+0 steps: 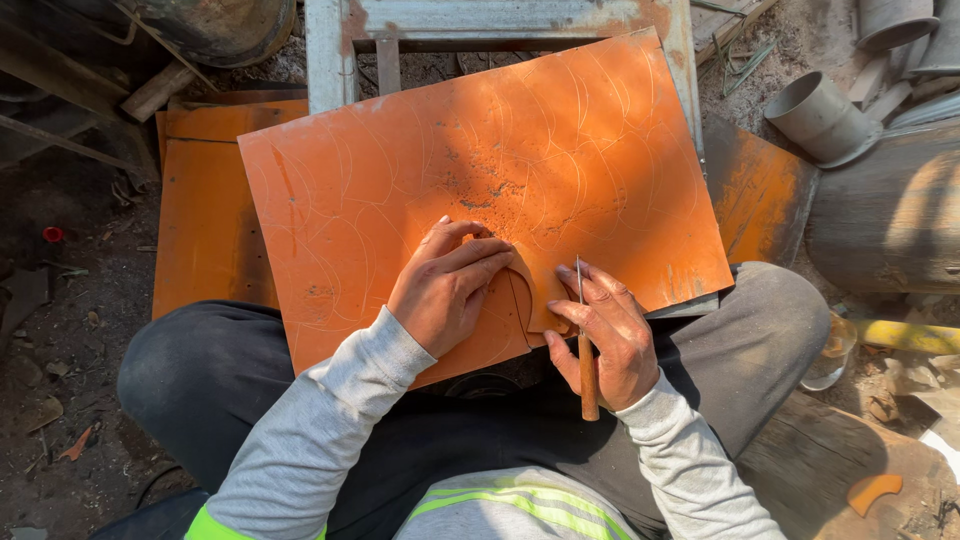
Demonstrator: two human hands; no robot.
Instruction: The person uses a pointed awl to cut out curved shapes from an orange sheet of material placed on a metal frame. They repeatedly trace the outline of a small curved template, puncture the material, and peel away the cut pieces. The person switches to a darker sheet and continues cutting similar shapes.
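So keep your left hand (443,288) pressing the curved template (520,300) flat on the orange sheet (480,170), while your right hand's (610,335) fingers grip the scriber (585,345) snug along its edge.

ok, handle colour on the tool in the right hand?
Brown wood, on the scribing tool in the right hand; head view.

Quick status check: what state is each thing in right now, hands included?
Large orange metal sheet: flat across the lap, scored with curved lines.
Small curved orange template piece: flat on the sheet, pinned.
Wooden-handled metal scriber: gripped, tip at the template's edge.
Left hand: pressing the template down.
Right hand: closed round the scriber.
Grey pipe section: lying on the ground.
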